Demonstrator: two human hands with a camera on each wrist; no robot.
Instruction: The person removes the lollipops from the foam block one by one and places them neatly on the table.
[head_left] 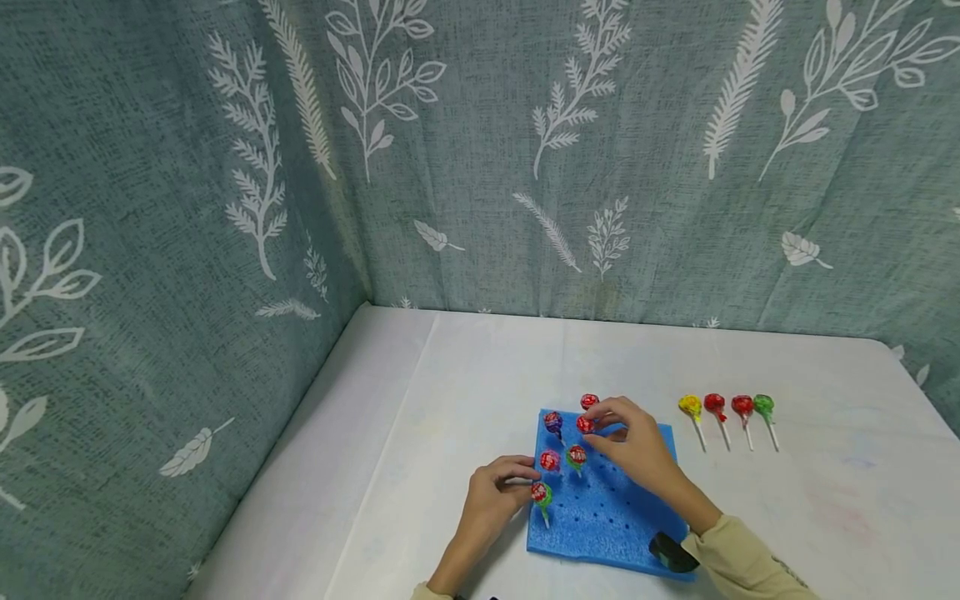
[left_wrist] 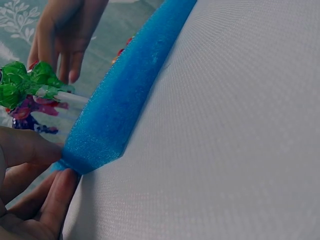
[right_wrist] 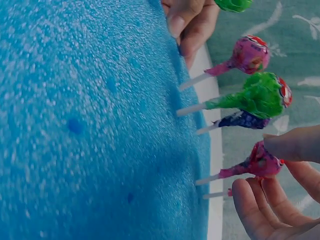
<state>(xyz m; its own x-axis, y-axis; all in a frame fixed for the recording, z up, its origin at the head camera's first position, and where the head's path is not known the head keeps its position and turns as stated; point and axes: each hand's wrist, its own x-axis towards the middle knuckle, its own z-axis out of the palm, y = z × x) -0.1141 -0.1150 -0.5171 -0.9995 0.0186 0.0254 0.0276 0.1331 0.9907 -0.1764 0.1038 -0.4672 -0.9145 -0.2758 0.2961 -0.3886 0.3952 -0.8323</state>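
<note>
My right hand [head_left: 636, 443] pinches the head of a pink-wrapped lollipop [right_wrist: 261, 161] between thumb and fingers. The lollipop's white stick stands in a blue foam board [head_left: 592, 533] dotted with small holes. At the board's left edge, my left hand [head_left: 491, 500] grips the foam with thumb and fingertips [left_wrist: 57, 195]. Beside that hand a green-wrapped lollipop [head_left: 541, 493] stands in the board. Another green one [head_left: 576, 456], a pink one [head_left: 550, 461] and a purple one [head_left: 553, 422] stand close by. A red-topped lollipop [head_left: 590, 402] rises behind the pinched one, partly hidden by my fingers.
To the right of the board, a yellow lollipop [head_left: 690, 407], two red ones [head_left: 715, 404] and a green one [head_left: 763, 406] lie in a row on the white table [head_left: 847, 467]. A leaf-patterned curtain [head_left: 480, 167] hangs behind and at the left.
</note>
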